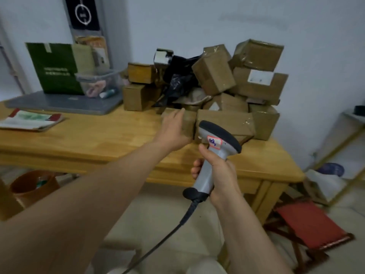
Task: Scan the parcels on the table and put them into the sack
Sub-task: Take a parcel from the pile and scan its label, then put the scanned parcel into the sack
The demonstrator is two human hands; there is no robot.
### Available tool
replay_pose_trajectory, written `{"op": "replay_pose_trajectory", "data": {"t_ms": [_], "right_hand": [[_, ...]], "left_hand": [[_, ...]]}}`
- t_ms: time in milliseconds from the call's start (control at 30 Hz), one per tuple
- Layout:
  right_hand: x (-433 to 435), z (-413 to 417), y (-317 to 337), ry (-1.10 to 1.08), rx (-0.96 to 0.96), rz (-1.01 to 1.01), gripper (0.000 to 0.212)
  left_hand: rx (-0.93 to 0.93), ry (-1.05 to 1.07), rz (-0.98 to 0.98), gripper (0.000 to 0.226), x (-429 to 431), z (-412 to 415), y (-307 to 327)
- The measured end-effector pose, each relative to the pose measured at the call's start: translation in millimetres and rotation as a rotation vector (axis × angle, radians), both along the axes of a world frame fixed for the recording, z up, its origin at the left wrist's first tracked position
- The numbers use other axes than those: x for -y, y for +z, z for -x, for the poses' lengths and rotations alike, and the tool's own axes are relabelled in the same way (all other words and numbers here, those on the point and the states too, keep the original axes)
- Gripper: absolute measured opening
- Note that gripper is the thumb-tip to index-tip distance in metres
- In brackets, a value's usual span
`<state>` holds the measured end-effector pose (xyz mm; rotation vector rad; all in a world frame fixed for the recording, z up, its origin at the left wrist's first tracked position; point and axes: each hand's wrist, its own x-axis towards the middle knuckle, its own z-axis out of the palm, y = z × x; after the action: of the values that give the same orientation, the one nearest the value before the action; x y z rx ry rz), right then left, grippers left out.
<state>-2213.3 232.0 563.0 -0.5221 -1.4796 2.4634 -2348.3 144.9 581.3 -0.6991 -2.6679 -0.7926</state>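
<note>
Left hand (172,130) stretched forward, fingers straight, laid on small parcel (190,122) at near edge of pile; thumb hidden, so real grip unconfirmed. Right hand (219,175) wrapped round scanner (216,139) handle, head aimed at larger parcel (225,120) just beyond.

Risks: pile (254,84) beyond both hands loose, tilted; dragging low parcel out may topple upper boxes off table (79,139). Cable (177,228) trailing below right hand could snag.

Small parcel's label not visible. Scanner window faces away. Sack not identifiable. Frame blurred.
</note>
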Motion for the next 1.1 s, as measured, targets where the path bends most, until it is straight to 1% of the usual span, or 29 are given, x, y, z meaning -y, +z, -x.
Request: {"op": "replay_pose_trajectory", "data": {"t_ms": [33, 100, 200, 300, 367, 400, 467, 500, 633, 767, 833, 933, 1000, 1100], "right_hand": [[-8.8, -0.1, -0.3, -0.029, -0.002, 0.004, 0.016], [-25.7, -0.4, -1.9, -0.074, 0.001, 0.021, 0.016], [-47.6, -3.2, -7.9, -0.128, 0.025, 0.051, 0.017], [-63.2, -8.5, -15.1, -0.155, 0.03, 0.067, 0.016], [-69.8, -12.3, -20.4, -0.167, 0.035, 0.082, 0.015], [-71.9, -14.0, -22.3, -0.171, 0.039, 0.089, 0.015], [-74.9, -15.8, -24.4, -0.175, 0.04, 0.096, 0.016], [-75.2, -16.3, -25.4, -0.176, 0.04, 0.098, 0.016], [-68.0, -17.8, -28.7, -0.158, 0.049, 0.102, 0.015], [-48.7, -21.0, -29.1, -0.085, 0.074, 0.115, 0.014], [-38.6, -22.8, -29.8, -0.056, 0.094, 0.125, 0.012], [-26.4, -22.3, -31.8, -0.035, 0.126, 0.119, 0.011], [-21.4, -20.9, -34.3, -0.037, 0.148, 0.121, 0.011], [-18.5, -19.6, -41.2, -0.05, 0.182, 0.138, 0.013]], "left_hand": [[0.02, -0.03, 0.075, 0.099, -13.9, 5.2, 6.6], [0.019, -0.075, 0.197, 0.109, -40.2, 15.8, 15.5], [0.023, -0.087, 0.344, 0.117, -71.4, 29.0, 22.0], [0.017, -0.045, 0.483, 0.124, -89.8, 40.2, 24.5], [0.022, -0.032, 0.533, 0.12, -95.1, 45.9, 27.5], [0.024, -0.037, 0.54, 0.111, -95.4, 46.7, 29.8], [0.063, -0.075, 0.52, 0.086, -93.2, 45.4, 38.1], [0.118, -0.093, 0.492, 0.079, -90.2, 44.0, 42.6], [0.366, -0.083, 0.381, 0.068, -64.7, 36.0, 52.9], [0.501, -0.033, 0.289, 0.047, -23.0, 24.1, 56.5], [0.565, -0.016, 0.201, 0.045, -2.1, 18.4, 56.9], [0.628, 0.021, 0.088, 0.051, 27.8, 10.3, 54.4], [0.647, 0.046, 0.031, 0.056, 43.6, 6.0, 51.2], [0.647, 0.073, -0.024, 0.054, 57.3, -2.1, 47.8]]}}
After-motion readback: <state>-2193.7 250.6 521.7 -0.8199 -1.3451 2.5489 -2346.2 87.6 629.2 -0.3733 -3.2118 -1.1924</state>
